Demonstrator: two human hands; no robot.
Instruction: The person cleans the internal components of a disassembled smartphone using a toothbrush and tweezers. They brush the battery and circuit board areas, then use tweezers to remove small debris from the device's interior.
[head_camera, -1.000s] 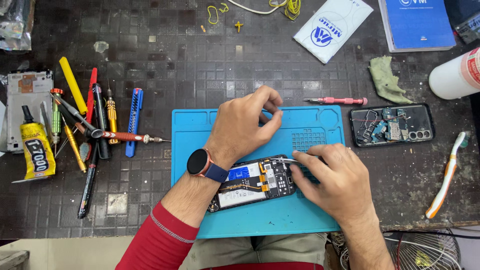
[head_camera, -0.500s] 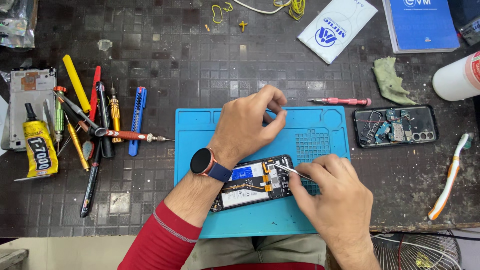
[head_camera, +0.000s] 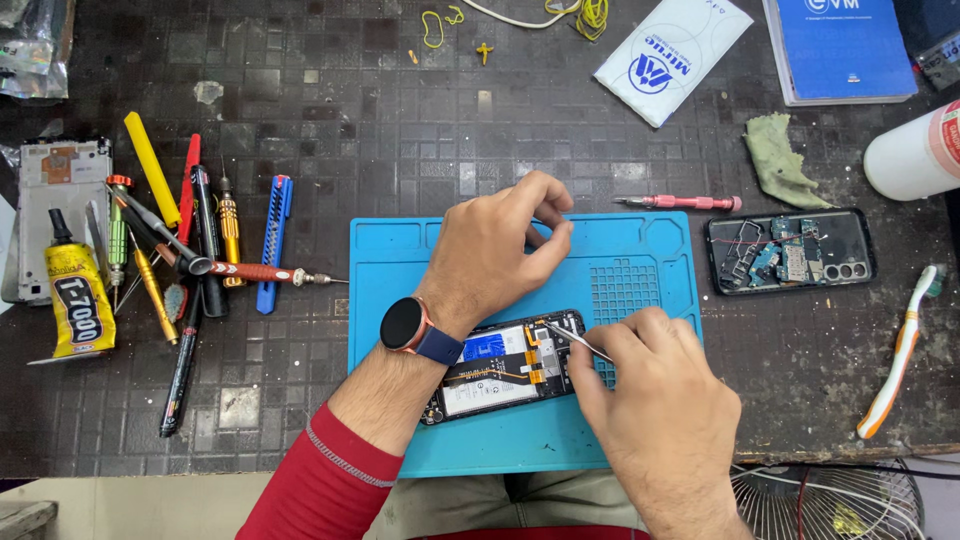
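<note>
On the ribbed blue silicone mat (head_camera: 640, 250), the opened smartphone (head_camera: 500, 365) lies exposed. The right hand (head_camera: 655, 405) pinches thin metal tweezers (head_camera: 572, 338) over it; the left hand (head_camera: 500, 250) pinches its fingertips just beyond.

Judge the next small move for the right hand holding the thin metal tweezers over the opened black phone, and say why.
Probably a slight dip of the thin metal tweezers onto the board. The right hand holds them with tips already over the upper edge of the opened black phone on the blue silicone mat, while the left hand hovers above it, fingers pinched.
</note>
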